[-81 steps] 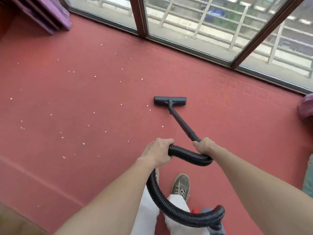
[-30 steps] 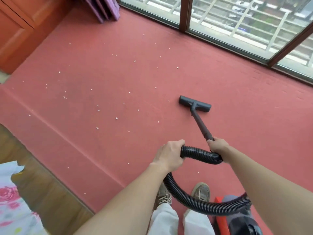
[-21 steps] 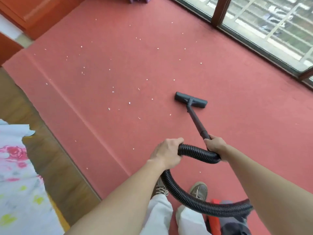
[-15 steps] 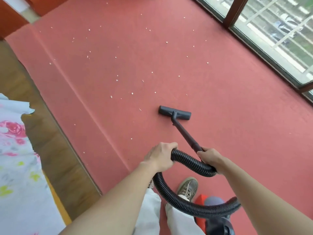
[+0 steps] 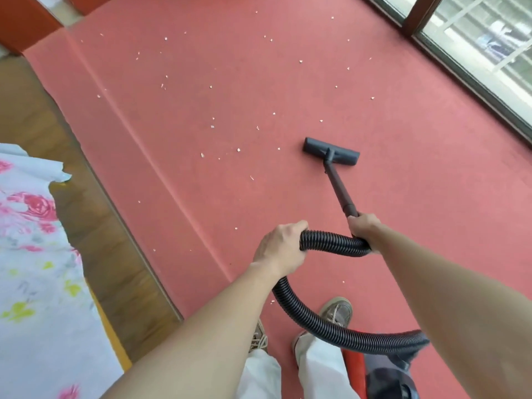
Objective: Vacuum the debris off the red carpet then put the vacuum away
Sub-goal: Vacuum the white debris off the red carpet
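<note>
A red carpet (image 5: 403, 214) fills the floor, with small white debris (image 5: 238, 150) scattered across its left and far parts. The black floor nozzle (image 5: 331, 151) lies flat on the carpet, just right of the nearest crumbs. Its wand (image 5: 339, 188) runs back to my right hand (image 5: 363, 226), which grips the wand's near end. My left hand (image 5: 280, 249) grips the ribbed black hose (image 5: 331, 241) beside it. The hose loops down to the red and grey vacuum body (image 5: 377, 372) by my feet.
Glass sliding doors with a dark frame (image 5: 472, 79) bound the carpet on the right. A wood floor (image 5: 95, 220) lies to the left, beyond the carpet's edge. A floral cloth (image 5: 31, 269) covers the lower left. Red cabinets (image 5: 26, 21) stand at the far left.
The view has swung left, bringing the wood floor and floral cloth into sight. The nozzle pulled back toward me, then slid forward again. Both hands kept their grips.
</note>
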`<action>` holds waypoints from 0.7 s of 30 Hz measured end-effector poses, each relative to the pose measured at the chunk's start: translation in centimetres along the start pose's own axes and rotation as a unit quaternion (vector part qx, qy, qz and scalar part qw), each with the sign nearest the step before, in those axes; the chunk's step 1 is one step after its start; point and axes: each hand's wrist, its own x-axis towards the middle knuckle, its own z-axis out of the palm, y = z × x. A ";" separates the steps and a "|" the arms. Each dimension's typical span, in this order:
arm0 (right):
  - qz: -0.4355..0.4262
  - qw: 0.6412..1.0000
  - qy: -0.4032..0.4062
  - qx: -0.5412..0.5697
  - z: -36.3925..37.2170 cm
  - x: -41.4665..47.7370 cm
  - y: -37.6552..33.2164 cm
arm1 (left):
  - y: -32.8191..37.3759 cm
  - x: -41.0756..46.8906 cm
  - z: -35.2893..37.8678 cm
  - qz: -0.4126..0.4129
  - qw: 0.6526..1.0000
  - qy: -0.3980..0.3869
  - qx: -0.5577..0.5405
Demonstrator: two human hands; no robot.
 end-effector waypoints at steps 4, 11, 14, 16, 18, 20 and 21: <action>0.022 1.000 -0.005 -0.004 0.9 -3.3 5.8 | 1.0 -2.7 1.0 0.033 0.997 -0.073 0.017; 0.054 0.996 -0.002 0.069 4.6 -7.8 13.8 | 1.3 -7.2 3.3 0.079 0.988 -0.116 0.066; 0.079 0.991 -0.009 0.111 7.2 -9.5 16.9 | 0.8 -9.4 4.6 0.088 0.984 -0.119 0.095; 0.088 0.988 -0.013 0.129 8.7 -10.8 18.9 | 0.5 -10.7 5.5 0.090 0.981 -0.127 0.116; 0.094 0.986 -0.013 0.137 9.7 -12.1 21.2 | 0.7 -11.8 6.6 0.092 0.977 -0.140 0.136; 0.093 0.987 -0.016 0.131 10.0 -14.0 23.8 | 1.6 -13.3 7.7 0.102 0.971 -0.155 0.148; 0.091 0.988 -0.025 0.118 9.9 -15.1 24.9 | 2.1 -14.1 8.2 0.113 0.968 -0.164 0.154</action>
